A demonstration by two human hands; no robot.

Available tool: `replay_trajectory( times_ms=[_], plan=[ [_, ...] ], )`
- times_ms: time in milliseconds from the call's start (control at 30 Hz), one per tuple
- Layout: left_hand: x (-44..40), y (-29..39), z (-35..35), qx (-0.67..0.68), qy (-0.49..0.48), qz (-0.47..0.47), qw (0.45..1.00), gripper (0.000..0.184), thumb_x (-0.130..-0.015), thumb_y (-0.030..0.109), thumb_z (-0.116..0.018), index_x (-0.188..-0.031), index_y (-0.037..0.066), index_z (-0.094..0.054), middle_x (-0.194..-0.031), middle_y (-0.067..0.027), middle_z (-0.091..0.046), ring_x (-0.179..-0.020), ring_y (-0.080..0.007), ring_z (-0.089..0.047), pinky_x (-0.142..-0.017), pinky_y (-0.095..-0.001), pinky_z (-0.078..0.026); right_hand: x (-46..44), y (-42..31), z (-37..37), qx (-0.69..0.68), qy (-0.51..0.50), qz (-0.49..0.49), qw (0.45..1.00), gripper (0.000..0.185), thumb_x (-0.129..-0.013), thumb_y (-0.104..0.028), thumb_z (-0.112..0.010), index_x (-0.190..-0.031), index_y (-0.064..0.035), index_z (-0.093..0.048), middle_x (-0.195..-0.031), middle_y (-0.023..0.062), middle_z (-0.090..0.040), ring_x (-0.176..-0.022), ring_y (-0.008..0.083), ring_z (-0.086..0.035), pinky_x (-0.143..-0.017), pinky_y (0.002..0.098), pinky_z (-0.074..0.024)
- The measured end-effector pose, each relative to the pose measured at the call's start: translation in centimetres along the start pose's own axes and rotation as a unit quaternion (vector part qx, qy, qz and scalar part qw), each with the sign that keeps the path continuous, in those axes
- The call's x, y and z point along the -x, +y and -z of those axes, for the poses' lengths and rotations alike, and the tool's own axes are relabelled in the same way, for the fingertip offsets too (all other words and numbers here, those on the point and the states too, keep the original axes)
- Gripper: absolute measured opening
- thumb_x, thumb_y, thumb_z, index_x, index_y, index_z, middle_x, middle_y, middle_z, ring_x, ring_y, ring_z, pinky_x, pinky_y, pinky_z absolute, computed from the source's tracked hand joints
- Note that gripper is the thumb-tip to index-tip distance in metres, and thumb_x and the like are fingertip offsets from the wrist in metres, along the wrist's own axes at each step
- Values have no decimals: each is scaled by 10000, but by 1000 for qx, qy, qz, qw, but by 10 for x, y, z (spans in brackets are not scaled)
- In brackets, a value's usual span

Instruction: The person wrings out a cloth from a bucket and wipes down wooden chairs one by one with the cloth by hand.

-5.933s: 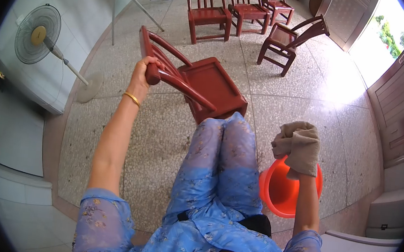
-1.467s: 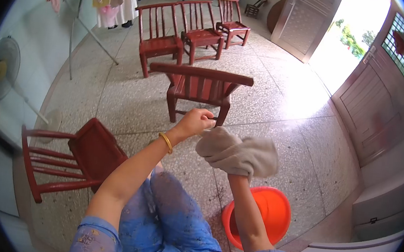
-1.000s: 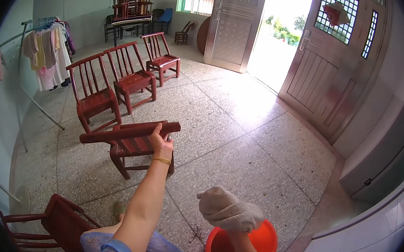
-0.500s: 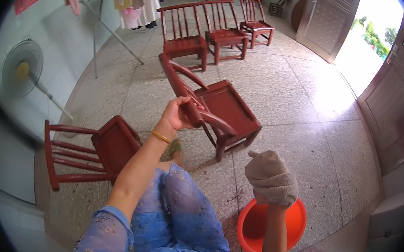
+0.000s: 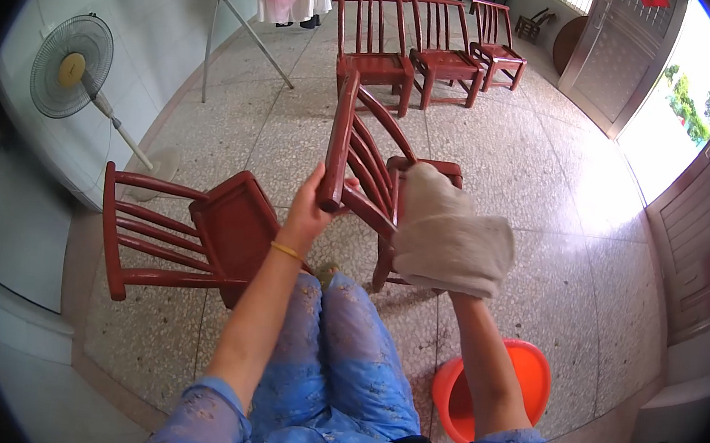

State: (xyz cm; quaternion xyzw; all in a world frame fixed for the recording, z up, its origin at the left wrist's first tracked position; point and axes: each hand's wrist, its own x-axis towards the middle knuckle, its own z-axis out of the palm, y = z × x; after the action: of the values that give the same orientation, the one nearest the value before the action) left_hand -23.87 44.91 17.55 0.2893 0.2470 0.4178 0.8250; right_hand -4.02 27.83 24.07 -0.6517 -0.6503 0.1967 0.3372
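Observation:
My left hand is wrapped round the lower end of the top rail of a dark red wooden chair. The chair stands in front of me, its slatted back toward me. A damp-looking beige cloth is draped over and around my right hand, so the fingers are hidden. The cloth is in front of the chair's seat and covers much of it; whether it touches the wood I cannot tell. Below my right forearm, an orange-red basin rests on the floor.
Another red chair lies tipped on the left. Behind stand three more red chairs in a row. A pedestal fan and a clothes rack are along the left wall. An open door is at the right.
My right hand has carried the cloth from above the basin up and left to the chair. The held chair has turned, its back now steeper in view. My left hand keeps its grip.

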Motion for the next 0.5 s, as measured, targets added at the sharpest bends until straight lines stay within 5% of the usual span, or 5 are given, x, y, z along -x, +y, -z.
replay_trajectory(
  times_ms=[267,300,433,467,500],
  plan=[
    [6,-26,1,63,44,-121,990,407,-990,374,-480,-1215,51,-583,-1120,-86,-661,-1003,-205,-636,-854,-350,-520,-90,-37,-61,261,-30,105,959,459,-910,-306,-610,-1263,-17,-556,-1319,130,-553,-1208,239,-520,-1038,359,-391],
    [8,-24,3,40,43,-133,989,394,-992,355,-479,-1205,43,-592,-1133,-78,-656,-991,-192,-637,-838,-337,-519,-101,10,-95,31,71,154,985,463,-874,-283,-629,-1264,-46,-553,-1342,156,-509,-1252,277,-468,-1062,383,-359],
    [-9,-26,21,-237,45,-252,937,369,-1007,344,-458,-1141,40,-619,-1116,-78,-660,-941,-175,-643,-795,-326,-512,-139,12,-97,-129,58,167,976,433,-800,-200,-657,-1203,-69,-564,-1208,145,-567,-1157,295,-527,-1016,397,-396],
    [-10,-25,20,-158,65,-217,961,371,-1012,338,-447,-1113,28,-623,-1076,-87,-670,-906,-167,-645,-780,-318,-510,-152,-15,-80,113,1,177,978,411,-752,-155,-667,-1142,-62,-577,-1144,143,-588,-1108,296,-552,-971,398,-430],
    [-10,-23,18,-77,88,-182,976,376,-1018,332,-436,-1085,16,-627,-1037,-95,-680,-871,-160,-648,-766,-311,-507,-167,-39,-65,348,-60,179,918,391,-703,-111,-678,-1080,-54,-590,-1080,140,-609,-1058,298,-577,-927,399,-464]
  ],
)
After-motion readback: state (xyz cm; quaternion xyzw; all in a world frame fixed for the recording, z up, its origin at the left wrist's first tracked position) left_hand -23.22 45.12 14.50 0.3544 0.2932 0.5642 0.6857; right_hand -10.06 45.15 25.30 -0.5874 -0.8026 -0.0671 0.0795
